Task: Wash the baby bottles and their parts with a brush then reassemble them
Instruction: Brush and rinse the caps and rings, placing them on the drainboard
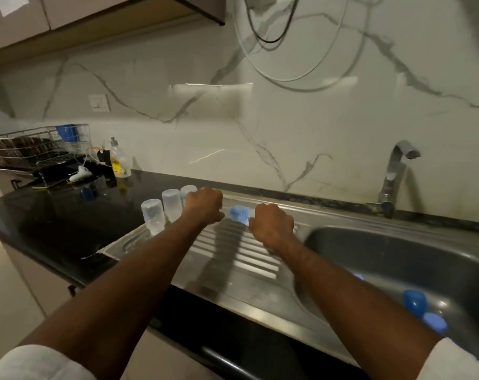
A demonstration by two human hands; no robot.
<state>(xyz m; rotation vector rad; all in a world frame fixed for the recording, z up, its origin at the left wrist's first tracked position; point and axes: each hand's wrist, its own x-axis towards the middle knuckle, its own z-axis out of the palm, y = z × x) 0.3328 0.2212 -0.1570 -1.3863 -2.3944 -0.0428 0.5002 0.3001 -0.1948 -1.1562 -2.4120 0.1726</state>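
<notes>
Both my hands are stretched out over the steel drainboard [241, 259], fingers curled. Between them is a blurred blue-and-clear bottle piece [239, 213]. My right hand [271, 226] grips its right end. My left hand [204, 205] closes at its left end; what lies inside that fist is hidden. Three clear baby bottles stand upside down in a row at the drainboard's left: one nearest [152, 216], one in the middle [172, 204], and one [186, 191] partly behind my left hand. Two blue bottle parts [415, 301] [435, 323] lie in the sink.
The sink basin [383, 242] is on the right, with a faucet [394, 174] at the marble wall. A dish soap bottle [117, 160] and a wire dish rack [32, 152] stand at the far left of the black counter [54, 223].
</notes>
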